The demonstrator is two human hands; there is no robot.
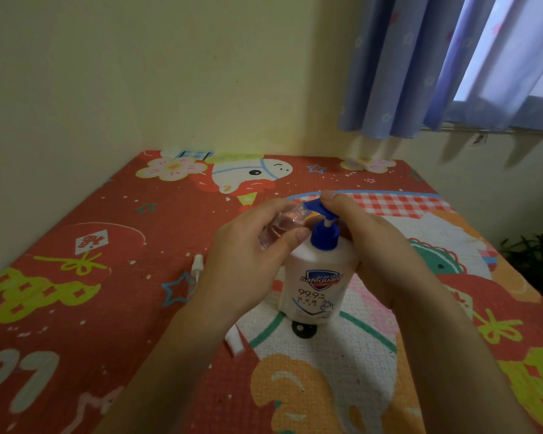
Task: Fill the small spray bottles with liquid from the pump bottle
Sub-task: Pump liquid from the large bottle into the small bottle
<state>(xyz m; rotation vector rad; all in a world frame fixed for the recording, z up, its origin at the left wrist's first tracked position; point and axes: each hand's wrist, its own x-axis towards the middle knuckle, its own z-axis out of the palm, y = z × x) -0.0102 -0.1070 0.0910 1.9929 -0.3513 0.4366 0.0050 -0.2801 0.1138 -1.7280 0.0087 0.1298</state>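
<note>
While the left hand point(248, 258) grips a clear spray bottle point(278, 225) tilted at the blue nozzle, the right hand point(373, 245) curls over the pump bottle point(318, 286) mid-mat point(107, 308)

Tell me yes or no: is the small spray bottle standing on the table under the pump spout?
No: the left hand holds the small spray bottle tilted in the air, its mouth at the spout of the pump bottle.

Two bare forearms, no sleeves in view, left hand point(248, 255) and right hand point(380, 245) bare, no gloves, no rings, no watch or bracelet on either wrist, short trimmed nails, thumbnails visible on both hands
</note>
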